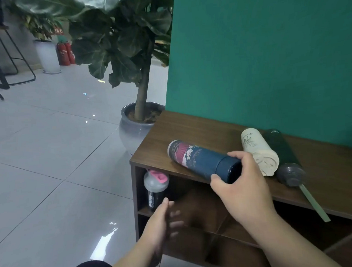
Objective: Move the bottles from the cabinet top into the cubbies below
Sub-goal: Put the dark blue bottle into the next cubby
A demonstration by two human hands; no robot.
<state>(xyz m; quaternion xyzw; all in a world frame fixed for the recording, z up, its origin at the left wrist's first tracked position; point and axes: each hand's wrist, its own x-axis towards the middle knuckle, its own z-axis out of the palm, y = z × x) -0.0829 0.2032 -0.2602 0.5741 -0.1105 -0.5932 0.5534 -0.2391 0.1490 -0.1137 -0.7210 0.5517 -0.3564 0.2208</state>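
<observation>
Clearly the right hand [241, 188] wraps the cap end of the dark-blue patterned cylindrical flask [203, 161] lying on the brown wooden cabinet top [326, 178]; smooth, rigid, probably slippery, so mid-body suits better. The left hand [161, 222] hangs open, empty.

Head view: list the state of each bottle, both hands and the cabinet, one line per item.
Blue patterned bottle: lying on the cabinet top, gripped at its cap end.
Cream bottle: lying on top, untouched.
Dark green bottle: lying on top beside the cream one, grey lid toward the camera.
Shaker bottle: upright in the upper left cubby, lid closed.
Right hand: closed on the blue patterned bottle.
Left hand: open, empty, blurred.
Cabinet: open-fronted.
</observation>
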